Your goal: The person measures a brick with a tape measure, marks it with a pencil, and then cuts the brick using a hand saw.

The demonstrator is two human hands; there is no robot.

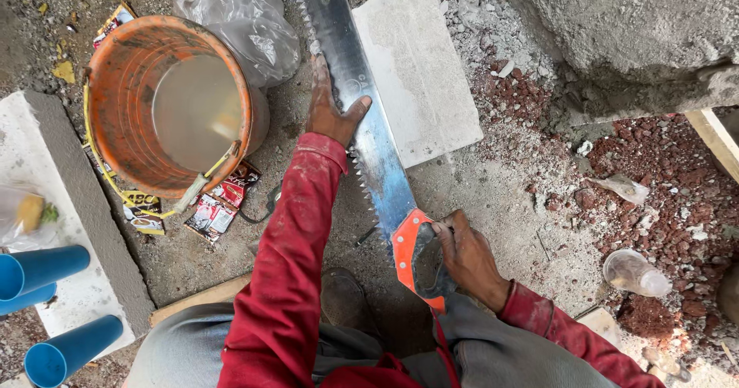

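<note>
A large hand saw [369,126] with a wide toothed steel blade and an orange and black handle [419,257] lies flat across the edge of a white block slab [419,68] on the dusty ground. My right hand [466,261] grips the handle. My left hand [331,111] rests on the blade's toothed side near its middle, thumb across the steel. Both sleeves are red.
An orange bucket [123,88] of cloudy water stands at the left, a clear plastic bag [246,18] behind it and snack wrappers [219,203] in front. A white block [46,203] and blue pipes [46,269] sit far left. Red gravel [662,195] and a plastic cup [635,272] lie right.
</note>
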